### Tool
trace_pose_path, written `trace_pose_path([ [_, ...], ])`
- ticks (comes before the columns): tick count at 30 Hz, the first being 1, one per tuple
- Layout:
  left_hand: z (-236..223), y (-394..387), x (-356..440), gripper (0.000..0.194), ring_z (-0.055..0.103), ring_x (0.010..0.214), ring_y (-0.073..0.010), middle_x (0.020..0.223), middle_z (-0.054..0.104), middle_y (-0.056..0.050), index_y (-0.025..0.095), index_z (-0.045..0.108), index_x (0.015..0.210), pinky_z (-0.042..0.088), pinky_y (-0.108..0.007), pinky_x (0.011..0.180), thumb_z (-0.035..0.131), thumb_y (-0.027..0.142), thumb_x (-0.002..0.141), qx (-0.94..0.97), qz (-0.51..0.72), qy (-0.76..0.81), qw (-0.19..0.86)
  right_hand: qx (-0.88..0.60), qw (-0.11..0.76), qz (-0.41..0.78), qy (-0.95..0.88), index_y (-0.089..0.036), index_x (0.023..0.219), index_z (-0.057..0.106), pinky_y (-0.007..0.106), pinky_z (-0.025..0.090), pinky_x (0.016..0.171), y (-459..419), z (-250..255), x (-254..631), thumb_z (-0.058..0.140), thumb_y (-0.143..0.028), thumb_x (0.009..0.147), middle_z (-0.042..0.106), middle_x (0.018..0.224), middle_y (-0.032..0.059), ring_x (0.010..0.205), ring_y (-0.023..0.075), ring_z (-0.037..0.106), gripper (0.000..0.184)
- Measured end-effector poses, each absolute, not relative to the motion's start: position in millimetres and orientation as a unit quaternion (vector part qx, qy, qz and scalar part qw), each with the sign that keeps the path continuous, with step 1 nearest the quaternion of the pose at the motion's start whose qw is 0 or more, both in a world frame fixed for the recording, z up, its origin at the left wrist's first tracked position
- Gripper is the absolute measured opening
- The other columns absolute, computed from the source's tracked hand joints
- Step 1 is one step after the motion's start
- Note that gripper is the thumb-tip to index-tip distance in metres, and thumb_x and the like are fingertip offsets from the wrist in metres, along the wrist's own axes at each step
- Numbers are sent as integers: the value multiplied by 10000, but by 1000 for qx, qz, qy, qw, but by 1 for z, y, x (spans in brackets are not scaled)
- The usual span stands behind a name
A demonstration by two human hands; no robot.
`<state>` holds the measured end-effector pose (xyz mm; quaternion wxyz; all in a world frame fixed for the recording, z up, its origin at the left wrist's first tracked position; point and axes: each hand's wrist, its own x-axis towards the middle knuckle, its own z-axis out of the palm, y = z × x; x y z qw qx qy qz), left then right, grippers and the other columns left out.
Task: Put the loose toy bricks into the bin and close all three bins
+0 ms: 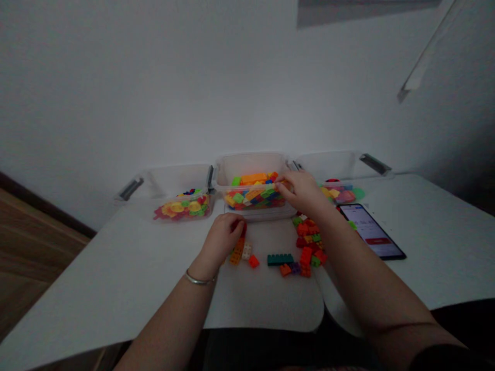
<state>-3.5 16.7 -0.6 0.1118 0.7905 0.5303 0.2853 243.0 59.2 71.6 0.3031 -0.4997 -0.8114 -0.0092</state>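
- Risk: the middle clear plastic bin (251,167) is heaped nearly to its rim with toy building bricks (253,195), so pressure from the right hand (301,191) at its front edge could tip it or spill bricks onto the white table (116,268).
- Risk: the loose pile of red and green bricks (307,242) sits at lower centre right, just beside the right forearm (371,273), and a sweep of that arm could scatter it toward the smartphone (369,232).
- Risk: the short orange brick stack (236,253) stands close under the left hand (222,239), so a careless knock could topple it.
- The left hand is at lower centre, palm down, with its fingers curled over a red brick (243,230); the fingers hide most of the brick, so a firm grip cannot be confirmed.
- The right hand is at centre, reaching forward, with its fingers extended and resting at the bin's front rim; it appears open and holds nothing visible.
- Both forearms angle up from the bottom of the frame, and a metal bangle (200,279) circles the left wrist.
- Two more clear bins, the left bin (174,180) and the right bin (332,167), flank the middle one at the far table edge, holding flat coloured pieces.
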Motion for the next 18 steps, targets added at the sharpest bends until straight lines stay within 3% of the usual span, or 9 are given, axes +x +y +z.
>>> trace_pose_path([
  [4, -1, 17, -3, 240, 643, 895, -229, 898, 728, -71, 195, 716, 861, 489, -368, 854, 480, 240, 874, 790, 286, 531, 108, -501, 296, -14, -813, -193, 975, 656, 510, 306, 1076, 58, 69, 242, 479, -337, 920, 713, 1047, 84, 1008, 250, 616, 234],
  [7, -1, 17, -3, 224, 643, 903, -235, 906, 730, -70, 197, 713, 874, 489, -375, 861, 493, 241, 868, 790, 286, 532, 104, -495, 310, 0, -812, -205, 952, 660, 496, 343, 1056, 58, 68, 242, 459, -347, 931, 706, 1061, 79, 1029, 249, 611, 246],
  [11, 0, 16, -3, 220, 640, 896, -246, 893, 727, -77, 189, 714, 871, 493, -384, 848, 498, 232, 858, 788, 282, 536, 106, -483, 393, -15, -782, -185, 994, 666, 452, 413, 1004, 56, 71, 243, 481, -350, 909, 652, 1176, 126, 1128, 269, 572, 262],
  [18, 1, 16, -3, 223, 639, 914, -245, 916, 727, -78, 188, 707, 878, 488, -392, 880, 489, 237, 870, 786, 287, 537, 110, -453, 496, -55, -738, -199, 1042, 627, 393, 472, 866, 40, 87, 241, 487, -271, 884, 659, 1044, 106, 871, 226, 604, 223],
])
